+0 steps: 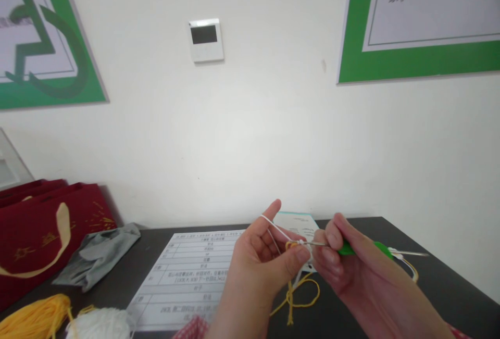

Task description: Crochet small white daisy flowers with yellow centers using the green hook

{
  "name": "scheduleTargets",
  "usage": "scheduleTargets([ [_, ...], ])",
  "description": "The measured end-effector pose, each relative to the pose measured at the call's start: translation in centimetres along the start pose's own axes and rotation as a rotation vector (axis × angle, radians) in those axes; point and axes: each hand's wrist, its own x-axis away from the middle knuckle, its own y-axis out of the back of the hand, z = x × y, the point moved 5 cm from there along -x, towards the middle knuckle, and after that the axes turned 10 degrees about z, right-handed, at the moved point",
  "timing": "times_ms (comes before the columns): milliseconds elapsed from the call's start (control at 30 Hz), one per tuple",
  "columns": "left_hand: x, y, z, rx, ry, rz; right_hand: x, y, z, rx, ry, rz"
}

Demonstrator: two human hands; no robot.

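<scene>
Left hand (262, 261) pinches soft yarn (300, 241), right hand (349, 271) a slim metal hook (318, 243)

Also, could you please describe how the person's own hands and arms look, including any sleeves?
The left hand and right hand are ungloved; no ring or watch shows. At the lower edge, a bit of the left sleeve appears in small red-and-white checks. Of the right sleeve, only a small reddish patch shows.

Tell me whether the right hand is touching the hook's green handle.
Touching. The head view shows the right hand closed around the green handle, which shows on both sides of the thumb.
</scene>
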Motion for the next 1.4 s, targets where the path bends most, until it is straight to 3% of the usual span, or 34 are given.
scheduleTargets([
  [133,-0.2,0.3,0.2,-0.095,0.013,-0.008,-0.4,0.6,-1.6,-0.231,-0.179,-0.044],
  [333,0.0,0.3,0.0,-0.128,-0.033,-0.071,-0.4,0.4,-1.3,-0.131,-0.128,-0.032],
  [467,0.0,0.1,0.0,-0.082,-0.046,-0.079,0.4,0.0,0.2,0.181,0.067,-0.029],
  [600,0.1,0.0,0.3,-0.071,-0.023,-0.072,2.2,-0.3,2.1,0.683,0.400,-0.043],
  [700,0.4,-0.1,0.3,-0.088,-0.029,-0.040,3.1,-1.6,2.6,1.075,0.604,0.111],
  [767,0.5,-0.1,0.3,-0.086,-0.035,-0.022,3.2,-2.3,2.6,1.217,0.669,0.182],
  [1000,-0.4,0.5,1.3,0.056,0.140,0.137,2.6,-3.2,2.8,1.328,0.731,0.138],
  [1200,0.1,0.0,0.2,-0.109,0.051,0.080,3.3,-2.6,2.8,1.406,0.781,0.136],
  [1400,0.4,-0.6,0.0,-0.129,0.029,0.077,3.9,-3.1,2.4,1.659,1.071,0.168],
])
